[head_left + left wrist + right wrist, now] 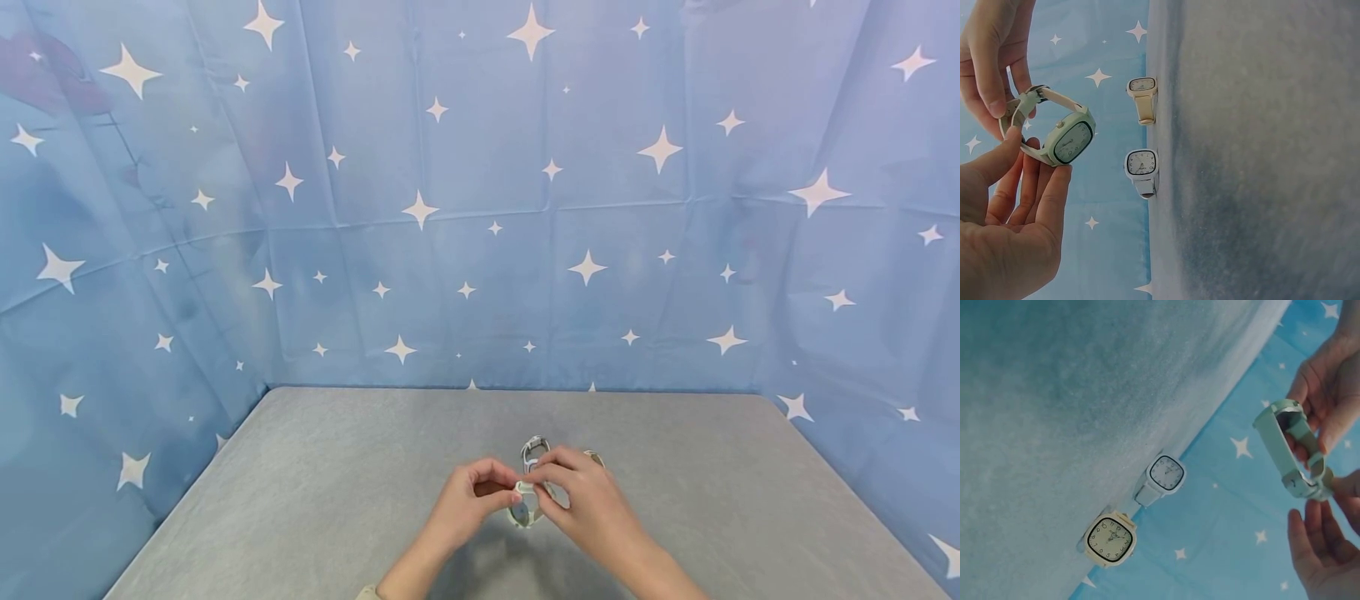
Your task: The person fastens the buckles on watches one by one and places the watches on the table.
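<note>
A pale green wristwatch [1074,140] with a squarish dial hangs in the air between both hands, its strap bent into a loop. My left hand [1019,225] pinches the strap between thumb and fingers near the case. With thumb and fingertips, my right hand [592,500] grips the strap close to its buckle [1300,486]. In the head view my left hand [467,500] stands on the left of the watch, and the fingers hide part of the strap. Whether the buckle is fastened cannot be made out.
Two more watches stand on the grey table [337,483] beyond the hands: a white one [1142,164] and a beige one [1110,539]. The right hand partly covers them in the head view. A blue star-patterned curtain [480,167] surrounds the table's back and sides.
</note>
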Available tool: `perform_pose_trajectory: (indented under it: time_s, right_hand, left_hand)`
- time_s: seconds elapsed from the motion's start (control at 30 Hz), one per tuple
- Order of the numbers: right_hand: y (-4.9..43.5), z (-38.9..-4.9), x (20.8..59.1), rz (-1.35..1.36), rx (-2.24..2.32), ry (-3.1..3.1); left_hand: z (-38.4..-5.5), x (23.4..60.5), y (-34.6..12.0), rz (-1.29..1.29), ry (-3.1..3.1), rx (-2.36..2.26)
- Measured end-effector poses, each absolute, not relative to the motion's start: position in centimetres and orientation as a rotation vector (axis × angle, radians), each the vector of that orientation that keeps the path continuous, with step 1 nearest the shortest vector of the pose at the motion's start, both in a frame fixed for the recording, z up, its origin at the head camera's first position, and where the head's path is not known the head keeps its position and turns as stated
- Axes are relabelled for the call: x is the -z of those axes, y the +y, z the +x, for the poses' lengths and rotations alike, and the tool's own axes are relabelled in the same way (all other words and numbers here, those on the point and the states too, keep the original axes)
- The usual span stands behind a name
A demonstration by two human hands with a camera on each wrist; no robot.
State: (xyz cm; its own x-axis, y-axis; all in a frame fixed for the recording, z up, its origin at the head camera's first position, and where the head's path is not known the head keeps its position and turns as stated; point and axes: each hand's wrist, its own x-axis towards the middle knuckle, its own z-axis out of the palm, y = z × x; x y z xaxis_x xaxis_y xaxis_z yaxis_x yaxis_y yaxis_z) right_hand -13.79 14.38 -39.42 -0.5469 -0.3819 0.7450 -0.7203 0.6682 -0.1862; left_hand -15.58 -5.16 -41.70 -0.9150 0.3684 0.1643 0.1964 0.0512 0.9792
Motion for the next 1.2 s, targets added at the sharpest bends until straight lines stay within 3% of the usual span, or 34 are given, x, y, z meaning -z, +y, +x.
perform_pose_trajectory:
  time_s: [1.2]
  right_hand:
    - [14.47, -13.68, 39.50, 0.877, -0.597, -2.241]
  left_hand:
    - [-15.56, 41.71, -4.70, 0.581, 2.217, -1.986]
